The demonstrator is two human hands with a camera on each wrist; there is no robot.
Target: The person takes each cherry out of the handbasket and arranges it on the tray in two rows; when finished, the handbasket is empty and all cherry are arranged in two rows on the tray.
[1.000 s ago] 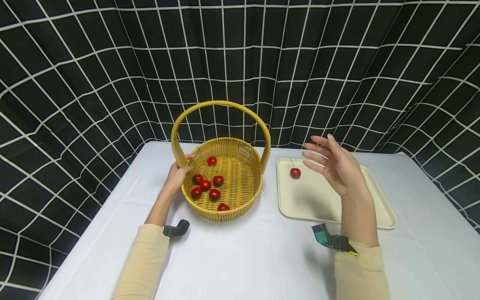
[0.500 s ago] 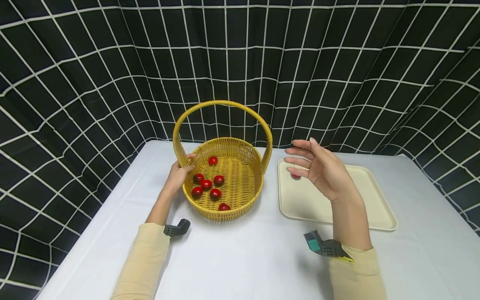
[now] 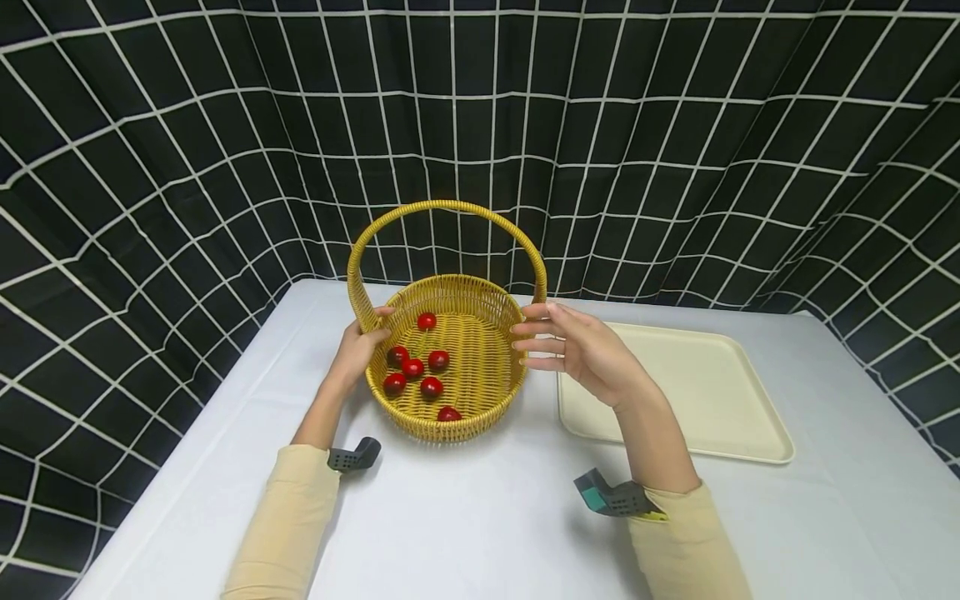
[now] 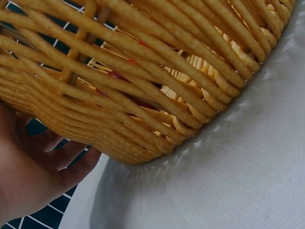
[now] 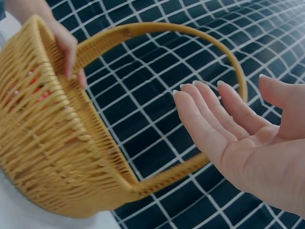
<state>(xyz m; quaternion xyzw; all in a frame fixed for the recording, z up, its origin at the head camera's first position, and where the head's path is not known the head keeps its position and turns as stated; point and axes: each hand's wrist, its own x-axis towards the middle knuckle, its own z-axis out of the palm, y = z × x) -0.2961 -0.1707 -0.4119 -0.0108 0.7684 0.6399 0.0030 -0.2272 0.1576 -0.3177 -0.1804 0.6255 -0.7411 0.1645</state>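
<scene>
A yellow wicker basket (image 3: 457, 431) with a tall arched handle (image 3: 447, 205) stands on the table and holds several red cherries (image 3: 438, 361). My left hand (image 3: 351, 357) grips its left rim beside the foot of the handle, thumb over the edge. Seen from the left wrist, that hand (image 4: 35, 167) lies against the woven wall (image 4: 143, 90), its fingertips partly hidden. At the basket's right rim, my right hand (image 3: 588, 354) is held with fingers spread and nothing in it. In the right wrist view, the right hand (image 5: 252, 129) is palm up in front of the handle.
A cream rectangular tray (image 3: 690, 383) lies to the right of the basket, its left part behind my right hand. White cloth (image 3: 465, 517) covers the table. Black curtains with a white grid (image 3: 630, 150) hang behind and at both sides.
My right hand has moved left from above the tray to the basket's right rim. The lone cherry on the tray is now out of sight behind it. My left hand keeps its grip.
</scene>
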